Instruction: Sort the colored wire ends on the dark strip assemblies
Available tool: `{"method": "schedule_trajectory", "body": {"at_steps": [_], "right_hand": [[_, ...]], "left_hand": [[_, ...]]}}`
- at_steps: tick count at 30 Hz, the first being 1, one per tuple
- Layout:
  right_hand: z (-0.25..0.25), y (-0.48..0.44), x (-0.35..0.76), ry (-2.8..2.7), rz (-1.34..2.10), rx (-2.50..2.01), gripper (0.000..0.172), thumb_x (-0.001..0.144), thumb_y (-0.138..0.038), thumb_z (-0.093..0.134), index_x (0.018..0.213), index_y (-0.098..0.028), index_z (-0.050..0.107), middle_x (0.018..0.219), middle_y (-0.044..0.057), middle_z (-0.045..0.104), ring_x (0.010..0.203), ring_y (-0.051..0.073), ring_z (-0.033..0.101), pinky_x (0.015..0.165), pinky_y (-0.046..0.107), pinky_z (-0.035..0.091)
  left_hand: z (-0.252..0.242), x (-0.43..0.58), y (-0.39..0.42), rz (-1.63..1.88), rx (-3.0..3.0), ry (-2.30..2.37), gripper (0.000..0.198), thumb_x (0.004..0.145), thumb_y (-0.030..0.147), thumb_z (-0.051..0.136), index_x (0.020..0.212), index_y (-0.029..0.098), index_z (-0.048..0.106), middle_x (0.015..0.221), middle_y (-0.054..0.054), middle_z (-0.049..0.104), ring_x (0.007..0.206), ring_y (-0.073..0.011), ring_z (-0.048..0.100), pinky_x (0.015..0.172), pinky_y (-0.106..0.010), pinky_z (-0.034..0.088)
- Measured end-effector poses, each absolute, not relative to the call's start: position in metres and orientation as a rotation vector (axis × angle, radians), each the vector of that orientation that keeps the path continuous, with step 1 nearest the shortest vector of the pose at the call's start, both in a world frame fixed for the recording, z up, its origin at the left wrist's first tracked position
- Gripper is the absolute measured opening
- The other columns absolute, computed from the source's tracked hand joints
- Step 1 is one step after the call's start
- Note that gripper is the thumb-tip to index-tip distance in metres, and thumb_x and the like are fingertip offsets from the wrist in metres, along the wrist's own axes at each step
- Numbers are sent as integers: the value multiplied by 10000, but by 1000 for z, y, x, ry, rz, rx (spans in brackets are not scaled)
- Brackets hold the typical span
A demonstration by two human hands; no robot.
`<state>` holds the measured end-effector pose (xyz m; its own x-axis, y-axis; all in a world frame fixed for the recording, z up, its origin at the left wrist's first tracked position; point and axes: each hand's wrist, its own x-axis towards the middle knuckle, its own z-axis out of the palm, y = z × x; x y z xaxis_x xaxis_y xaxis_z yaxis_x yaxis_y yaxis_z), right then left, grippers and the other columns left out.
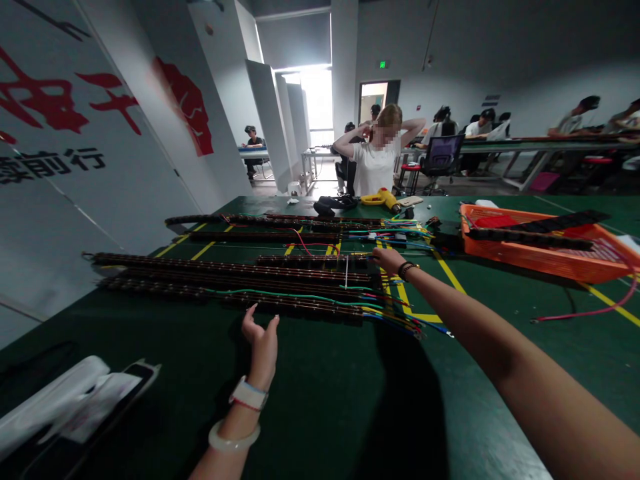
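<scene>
Several long dark cable chains [225, 270] lie side by side across the green table, with coloured wires [400, 320] fanning out of their right ends. My right hand [387, 260] reaches across and pinches the right end of a shorter cable chain [310, 260] behind the long ones. An upright white cable tie [347, 272] stands out near that end. My left hand [263, 340] is just in front of the nearest chain, fingers and thumb apart, holding nothing. A green wire [270, 293] runs along the top of the front bundle.
An orange basket [525, 257] holding dark chains sits at the right. A yellow heat gun [383, 199] lies at the far edge. More chains [280, 237] rest behind the shorter one. White packets [80, 407] lie front left. A person [380, 160] is across the table.
</scene>
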<state>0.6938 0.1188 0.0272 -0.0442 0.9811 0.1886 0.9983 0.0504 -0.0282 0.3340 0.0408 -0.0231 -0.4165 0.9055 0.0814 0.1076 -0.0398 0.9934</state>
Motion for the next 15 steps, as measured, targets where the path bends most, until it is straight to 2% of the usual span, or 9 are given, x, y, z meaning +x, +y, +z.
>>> {"method": "schedule_trajectory", "body": {"at_steps": [2,4,6,8,11,13,15], "right_hand": [[39,123,692,-2129,-169,-2103,271,919,-344,454,1010,-132,597,884,118,667,795,200,630,660,274,438],[55,126,688,-2096,-203,-2127,314,935,-375,400,1054,-143,575,924,126,667,808,213,632,638,274,419],[76,128,682,-2089,-252,-2118,355,939,-411,366,1104,-154,547,968,135,660,826,226,626,632,285,407],[97,127,673,-2116,-358,-2079,369,938,-422,358,1121,-152,532,971,141,659,829,227,620,633,290,394],[124,119,655,-2136,-530,-2007,372,952,-417,319,1101,-148,528,938,132,663,755,210,616,599,284,365],[136,110,641,-2128,-603,-1968,378,957,-421,298,1099,-146,516,927,126,661,736,207,612,574,276,341],[144,98,626,-2113,-644,-1939,376,958,-424,291,1098,-149,506,923,122,656,734,205,609,560,271,322]], "left_hand": [[-17,338,38,1628,1181,1513,536,720,221,648,1202,231,415,1374,-94,317,1292,-238,317,1093,-421,238],[-8,345,34,1652,1241,1316,474,737,237,628,1168,225,433,1324,-91,400,1232,-217,407,1065,-405,300],[7,357,32,1516,1235,1044,355,761,264,597,1092,188,492,1203,-100,530,1134,-208,513,1041,-406,340],[23,373,34,1283,1126,788,288,788,291,560,1031,137,550,1150,-131,587,1098,-219,556,1039,-409,350],[46,399,47,996,804,551,355,820,349,508,1075,106,551,1212,-176,563,1137,-244,545,1020,-412,382],[57,414,63,837,636,463,525,820,513,460,1089,70,542,1222,-221,541,1154,-277,531,988,-425,416],[63,426,81,856,521,400,651,791,636,412,1058,57,546,1176,-241,558,1138,-294,538,945,-430,454]]}}
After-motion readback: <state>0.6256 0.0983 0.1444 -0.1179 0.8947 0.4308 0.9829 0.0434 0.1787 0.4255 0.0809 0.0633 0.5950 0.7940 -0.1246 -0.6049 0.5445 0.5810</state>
